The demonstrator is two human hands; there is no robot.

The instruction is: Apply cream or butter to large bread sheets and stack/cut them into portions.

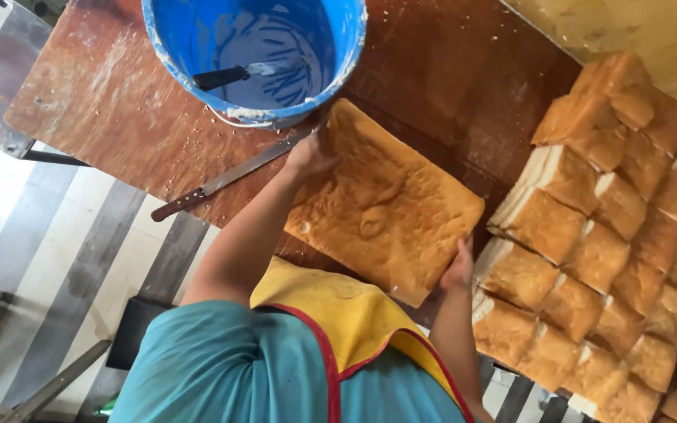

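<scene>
Golden bread slab (385, 207) gripped at 2 opposite edges, flat on the brown table (448, 70).
Left hand (309, 155) clamped on far edge, right hand (458, 266) on near corner. Slab looks uncut; cut loaf pieces (605, 235) stacked just right. Knife (225, 178) lies untouched by the blue bucket (256, 59), a brush (237, 75) inside.

Golden-brown bread slab (385, 207), blue bucket (350, 47), reddish-brown table (119, 110), seemingly grey-striped floor (64, 251)

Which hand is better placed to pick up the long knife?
Probably left. The left hand on the big golden-brown bread slab nearly touches the steel knife; the right hand is on the opposite edge.
</scene>
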